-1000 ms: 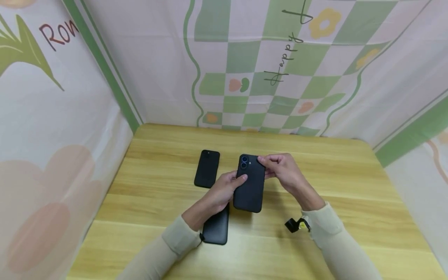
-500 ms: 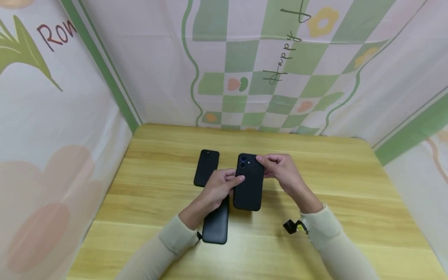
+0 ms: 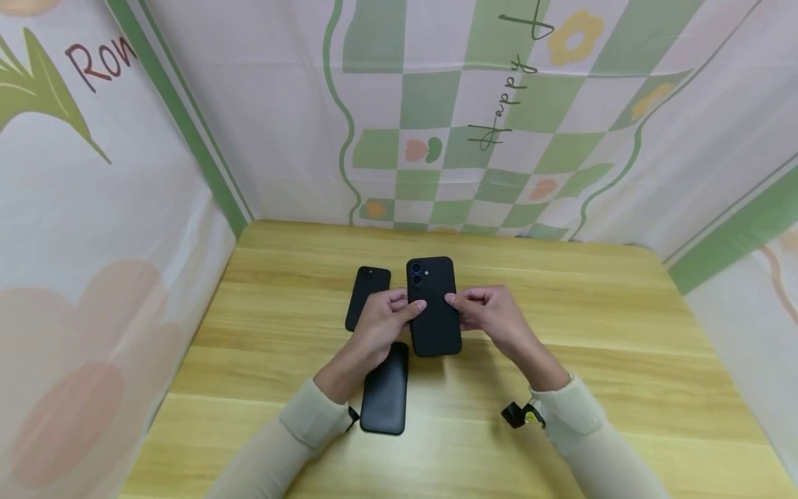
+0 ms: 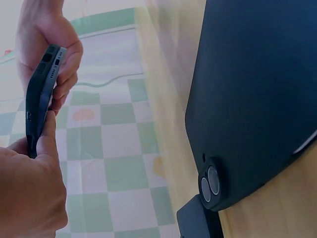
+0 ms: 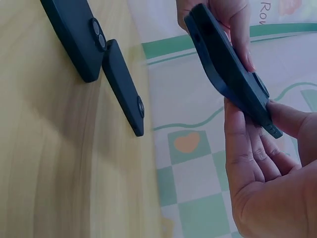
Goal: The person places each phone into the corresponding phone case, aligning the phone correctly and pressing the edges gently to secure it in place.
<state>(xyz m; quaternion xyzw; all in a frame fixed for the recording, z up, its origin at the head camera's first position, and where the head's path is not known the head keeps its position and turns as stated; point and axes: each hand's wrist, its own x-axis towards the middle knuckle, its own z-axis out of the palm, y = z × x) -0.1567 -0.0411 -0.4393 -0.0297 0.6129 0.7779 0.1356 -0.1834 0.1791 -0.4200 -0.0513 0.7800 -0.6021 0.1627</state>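
Observation:
A black phone case (image 3: 435, 308) with a camera cutout faces up in the head view, held above the table by both hands. My left hand (image 3: 374, 326) pinches its left edge, thumb on the back. My right hand (image 3: 494, 313) pinches the right edge, thumb on top. In the left wrist view a smartphone's bottom edge (image 4: 55, 67), with port and speaker holes, lies alongside the case's cutout edge (image 4: 40, 67), not fully inside it at that end. Two more black phones lie on the table, one farther back (image 3: 361, 298), one nearer (image 3: 384, 398).
The wooden table (image 3: 592, 326) has fabric walls around it, including a checkered panel (image 3: 436, 125) behind. A small black wrist camera (image 3: 514, 414) hangs at the right sleeve (image 3: 570, 412). The left forearm passes beside the nearer phone.
Both hands have moved the phone and case slightly left and away from me, turning them more upright in view. The right thumb has shifted from the top corner down the right edge.

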